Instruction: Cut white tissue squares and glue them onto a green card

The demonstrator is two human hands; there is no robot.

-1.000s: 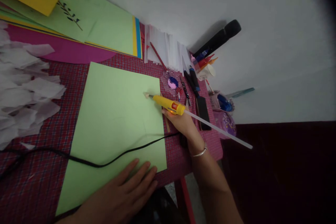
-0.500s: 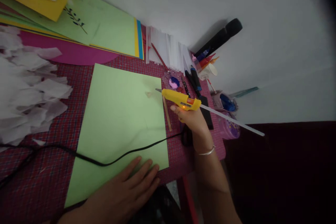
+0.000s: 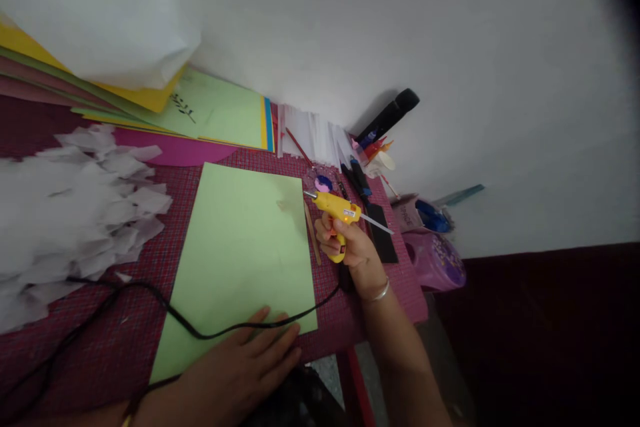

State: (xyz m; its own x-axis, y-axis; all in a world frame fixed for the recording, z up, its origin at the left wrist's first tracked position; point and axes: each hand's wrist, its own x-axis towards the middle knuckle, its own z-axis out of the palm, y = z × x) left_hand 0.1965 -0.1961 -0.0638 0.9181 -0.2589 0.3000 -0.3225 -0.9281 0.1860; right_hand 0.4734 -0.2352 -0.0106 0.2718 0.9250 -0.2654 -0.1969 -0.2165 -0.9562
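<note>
My right hand [image 3: 353, 247] is wrapped round the grip of a yellow glue gun [image 3: 337, 208], its metal nozzle pointing left over the right edge of a light green sheet of paper [image 3: 240, 247]. A clear glue stick [image 3: 377, 223] sticks out of the gun's back end. The gun's black cord [image 3: 220, 333] runs across the sheet to the left. Flat on the sheet's near edge lies my left hand [image 3: 250, 363], fingers stretched out. A thin wooden stick [image 3: 313, 233] rests on the cloth just beside the sheet, under the gun.
Torn white paper pieces [image 3: 75, 213] are heaped at left. Stacked coloured sheets [image 3: 225, 110] lie at the back by the wall. White strips [image 3: 313, 137], cutters [image 3: 357, 177] and a black slab [image 3: 383, 233] stand right of the sheet. A purple container [image 3: 435, 260] is beyond the table edge.
My right hand has turned the glue gun, so its handle and my curled fingers now show. The glue stick looks shorter from this angle. The view has tilted up; my left hand stays put.
</note>
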